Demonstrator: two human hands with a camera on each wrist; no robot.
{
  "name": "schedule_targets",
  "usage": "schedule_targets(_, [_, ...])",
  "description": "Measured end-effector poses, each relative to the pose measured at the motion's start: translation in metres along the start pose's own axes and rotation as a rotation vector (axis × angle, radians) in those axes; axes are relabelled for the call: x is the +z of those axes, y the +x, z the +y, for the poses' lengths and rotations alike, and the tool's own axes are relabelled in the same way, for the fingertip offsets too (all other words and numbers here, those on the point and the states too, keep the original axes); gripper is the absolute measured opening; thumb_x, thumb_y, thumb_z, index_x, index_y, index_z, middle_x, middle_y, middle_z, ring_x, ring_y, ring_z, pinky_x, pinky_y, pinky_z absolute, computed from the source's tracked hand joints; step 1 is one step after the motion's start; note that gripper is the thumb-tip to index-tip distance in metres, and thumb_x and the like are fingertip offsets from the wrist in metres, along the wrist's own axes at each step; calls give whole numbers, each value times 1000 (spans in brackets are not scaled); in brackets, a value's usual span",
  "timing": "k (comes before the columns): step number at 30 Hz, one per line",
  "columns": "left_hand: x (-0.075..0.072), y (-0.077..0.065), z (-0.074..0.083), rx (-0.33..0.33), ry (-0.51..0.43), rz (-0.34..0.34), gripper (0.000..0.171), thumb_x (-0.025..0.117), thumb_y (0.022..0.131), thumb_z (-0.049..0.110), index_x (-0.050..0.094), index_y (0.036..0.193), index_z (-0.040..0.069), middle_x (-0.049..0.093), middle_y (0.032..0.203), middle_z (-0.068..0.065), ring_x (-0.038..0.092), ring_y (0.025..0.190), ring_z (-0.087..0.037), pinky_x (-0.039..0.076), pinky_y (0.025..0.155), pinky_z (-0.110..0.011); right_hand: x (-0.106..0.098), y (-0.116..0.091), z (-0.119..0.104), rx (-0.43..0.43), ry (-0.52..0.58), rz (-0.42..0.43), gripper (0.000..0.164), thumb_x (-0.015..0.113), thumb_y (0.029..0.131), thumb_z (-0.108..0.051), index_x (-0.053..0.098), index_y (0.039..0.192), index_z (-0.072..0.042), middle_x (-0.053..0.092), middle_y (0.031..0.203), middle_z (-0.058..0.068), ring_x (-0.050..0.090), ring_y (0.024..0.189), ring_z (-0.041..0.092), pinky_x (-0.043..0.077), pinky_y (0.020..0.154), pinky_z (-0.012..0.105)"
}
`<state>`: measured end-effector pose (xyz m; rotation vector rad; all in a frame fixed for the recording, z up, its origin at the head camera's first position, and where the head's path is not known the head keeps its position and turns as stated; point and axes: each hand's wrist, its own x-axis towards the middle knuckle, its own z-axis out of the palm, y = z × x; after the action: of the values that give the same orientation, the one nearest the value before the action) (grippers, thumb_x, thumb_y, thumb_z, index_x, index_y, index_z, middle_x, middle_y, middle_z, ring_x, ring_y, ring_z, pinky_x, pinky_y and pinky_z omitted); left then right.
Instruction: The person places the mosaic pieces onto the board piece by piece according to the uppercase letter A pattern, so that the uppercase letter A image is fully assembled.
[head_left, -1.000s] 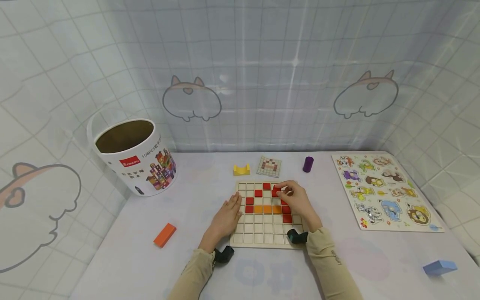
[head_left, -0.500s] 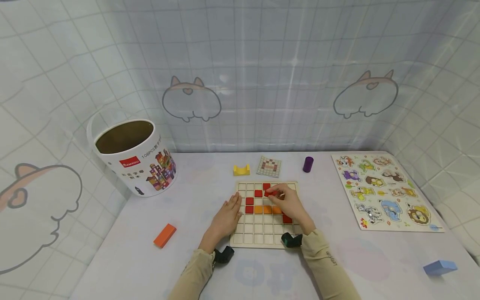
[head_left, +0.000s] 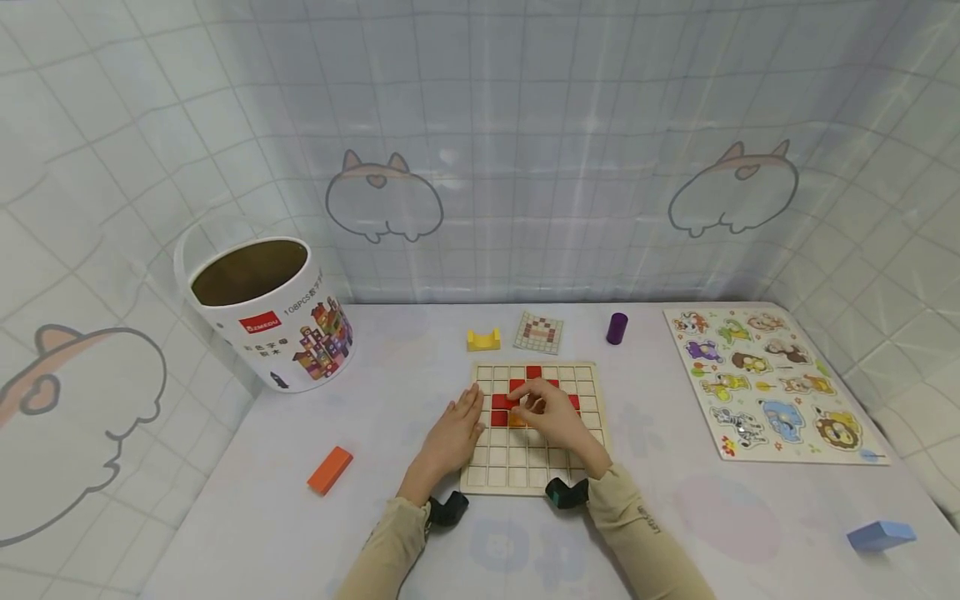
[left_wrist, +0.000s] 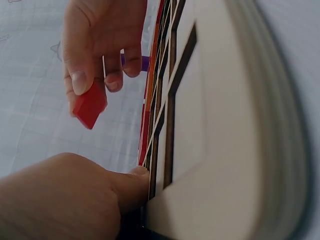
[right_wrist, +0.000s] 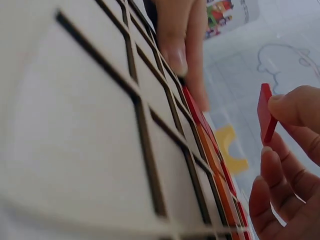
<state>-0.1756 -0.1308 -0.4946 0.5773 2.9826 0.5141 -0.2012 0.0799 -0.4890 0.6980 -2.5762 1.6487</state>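
Note:
A pale gridded board (head_left: 517, 477) lies on the table with red tiles (head_left: 533, 372) and orange tiles (head_left: 517, 419) in some of its squares. My left hand (head_left: 452, 437) rests at the board's left edge, its fingers touching the rim. Over the board, my right hand (head_left: 555, 414) pinches a square red tile (right_wrist: 265, 110) between thumb and fingers. In the left wrist view this red tile (left_wrist: 90, 106) hangs tilted, apart from the board. From the head view, the right hand hides part of the orange row and several squares below the fingers.
Behind the board are a yellow notched block (head_left: 483, 340), a small pattern card (head_left: 537, 332) and a purple cylinder (head_left: 617, 328). A white bucket (head_left: 300, 333) stands back left, an orange block (head_left: 330, 471) nearer. To the right lie an animal puzzle (head_left: 780, 383) and a blue block (head_left: 879, 535).
My right hand has moved left and slightly nearer across the board, carrying the red tile. Red tiles on the right side of the pattern show again. The left hand has stayed still.

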Motion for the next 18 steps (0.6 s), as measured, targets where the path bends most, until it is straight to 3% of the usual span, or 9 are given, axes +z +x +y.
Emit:
schedule_targets(7, [1, 0, -1, 10, -7, 2, 54, 44, 103, 20, 30, 149, -4, 23, 160, -17, 25, 148, -34, 24, 120, -51, 15, -4, 2, -94, -21, -81, 19, 73, 85, -8, 70, 104, -9, 68, 97, 6, 57, 78, 11, 49, 68, 20])
schedule_targets(13, [-1, 0, 1, 13, 2, 8, 54, 43, 103, 21, 31, 149, -4, 24, 160, -17, 26, 147, -34, 25, 119, -51, 23, -7, 2, -76, -98, -144, 22, 73, 83, -6, 69, 104, -11, 67, 98, 0, 61, 89, 13, 53, 80, 23])
schedule_targets(18, [-2, -1, 0, 22, 7, 15, 54, 44, 103, 19, 31, 148, -5, 25, 159, -19, 27, 147, -35, 26, 118, -52, 26, -6, 2, -92, -145, -140, 24, 76, 82, -8, 69, 105, -10, 65, 93, -2, 59, 87, 11, 53, 78, 22])
